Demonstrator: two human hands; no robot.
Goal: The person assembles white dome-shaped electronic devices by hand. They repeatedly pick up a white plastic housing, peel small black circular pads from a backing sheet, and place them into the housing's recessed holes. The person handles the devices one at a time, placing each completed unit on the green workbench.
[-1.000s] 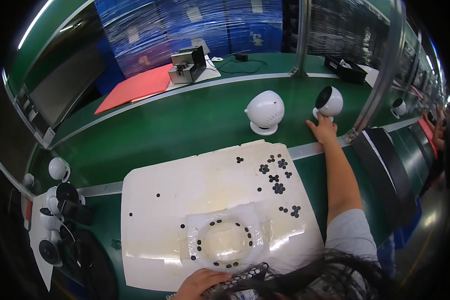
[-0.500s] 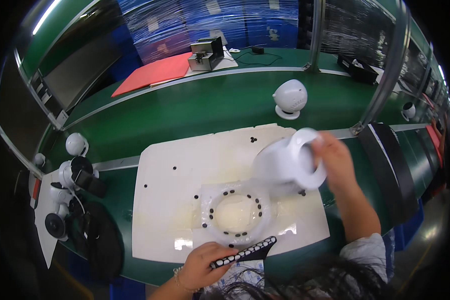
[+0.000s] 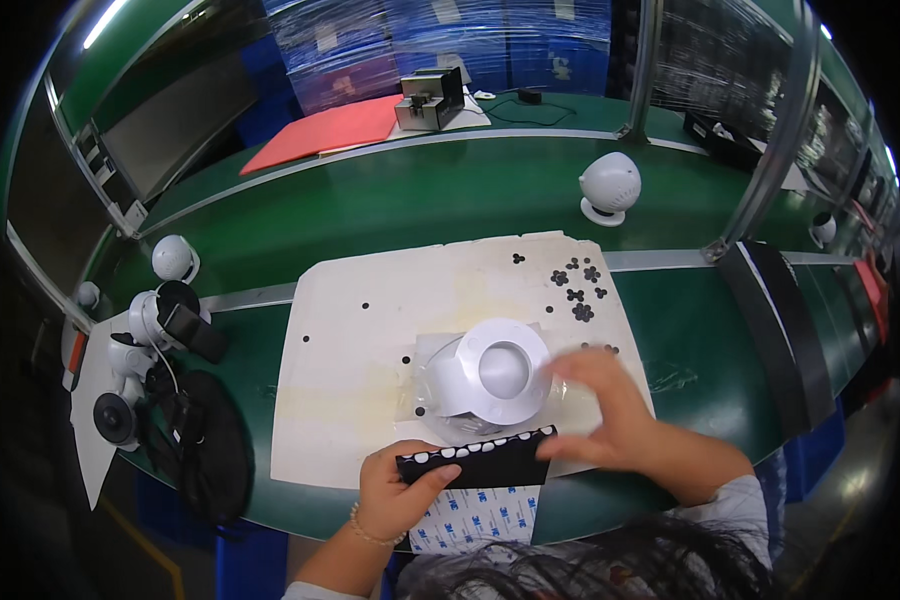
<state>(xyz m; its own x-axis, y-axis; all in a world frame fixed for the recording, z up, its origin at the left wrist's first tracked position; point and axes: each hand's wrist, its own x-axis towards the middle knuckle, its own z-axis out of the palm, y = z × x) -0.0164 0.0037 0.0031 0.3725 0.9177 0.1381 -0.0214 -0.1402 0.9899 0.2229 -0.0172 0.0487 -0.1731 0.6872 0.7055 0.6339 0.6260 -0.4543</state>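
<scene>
The white camera [image 3: 455,388], in the right hand [image 3: 615,412] a moment ago, now lies on the board [image 3: 340,400], its ring-shaped base facing up. That hand's fingers are spread just beside it; the left hand [image 3: 395,490] pinches a white-dotted black strip [image 3: 500,466].

Leftward, the white device [image 3: 473,374] blocks my right hand [image 3: 618,418], while the black strip [image 3: 490,466] in my left hand [image 3: 395,490] bars the near side. I have room over the left half of the white board [image 3: 340,415], before the clustered cameras [image 3: 146,318].
</scene>
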